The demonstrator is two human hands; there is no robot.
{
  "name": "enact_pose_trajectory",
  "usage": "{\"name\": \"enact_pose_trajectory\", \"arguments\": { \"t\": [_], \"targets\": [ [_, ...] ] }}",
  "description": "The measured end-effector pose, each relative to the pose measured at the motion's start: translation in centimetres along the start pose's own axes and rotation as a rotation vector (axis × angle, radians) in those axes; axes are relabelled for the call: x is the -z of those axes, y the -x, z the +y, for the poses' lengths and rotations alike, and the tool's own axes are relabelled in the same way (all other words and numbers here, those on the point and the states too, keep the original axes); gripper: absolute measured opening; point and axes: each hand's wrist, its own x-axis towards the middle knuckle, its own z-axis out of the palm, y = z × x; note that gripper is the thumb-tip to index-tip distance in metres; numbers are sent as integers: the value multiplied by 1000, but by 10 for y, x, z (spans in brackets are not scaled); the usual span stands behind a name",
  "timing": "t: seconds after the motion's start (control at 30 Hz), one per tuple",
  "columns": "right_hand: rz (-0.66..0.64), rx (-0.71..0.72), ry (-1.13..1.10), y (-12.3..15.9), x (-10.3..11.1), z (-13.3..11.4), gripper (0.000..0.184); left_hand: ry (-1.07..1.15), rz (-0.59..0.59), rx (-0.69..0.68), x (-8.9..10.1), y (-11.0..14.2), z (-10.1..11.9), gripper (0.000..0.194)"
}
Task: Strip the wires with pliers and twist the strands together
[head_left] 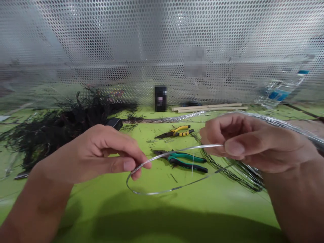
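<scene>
A thin silvery wire [187,149] is stretched between my two hands, and part of it curves below in a loop. My left hand [108,153] pinches the wire between thumb and fingers near the loop's left bend. With thumb and forefinger my right hand [243,141] grips the other end of the straight stretch. Dark wrappings show at spots along the lower part of the loop. Beneath the wire lie green-handled pliers [187,160]. Just beyond them are yellow-handled long-nose pliers [177,132]. Dark thin wires [227,175] lie under my right hand.
A heap of black fibrous strands [63,125] fills the left of the green table [152,216]. Pale sticks [207,108] and a bundle of silvery wires [268,118] lie at the back. A water bottle [280,92] leans against the perforated metal panel [141,44].
</scene>
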Motion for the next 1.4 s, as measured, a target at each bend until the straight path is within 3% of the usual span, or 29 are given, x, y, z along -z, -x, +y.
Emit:
{"name": "enact_pose_trajectory", "arguments": {
  "t": [0.2, 0.4, 0.6, 0.8, 0.93, 1.03, 1.1, 1.2, 1.4],
  "targets": [
    [21, 1, 21, 0, 3, 1, 24, -43, -66, 36, -5, 0, 7, 33],
    [-35, 92, 30, -3, 9, 11, 23, -2, -23, 86, -8, 3, 3, 23],
    [-27, 96, 40, -4, 10, 11, 21, -319, 242, -29, -14, 6, -1, 13],
    [3, 99, -2, -5, 5, 7, 18, -917, 620, -170, -34, 14, -3, 12],
    [62, 40, -39, -1, -2, 1, 19, -1254, 744, -248, -47, 19, -13, 31],
    [54, 41, -68, 1, -4, 1, 17, -1457, 722, -358, -51, 15, -14, 45],
    [33, 64, -64, 1, -4, 4, 17, -1584, 692, -447, -50, 11, -12, 42],
    [15, 124, -60, -1, -4, 9, 18, -1662, 737, -574, -48, 9, -11, 34],
    [30, 199, -47, -3, -8, 9, 19, -1546, 733, -483, -52, 21, -11, 51]
  ]
}}
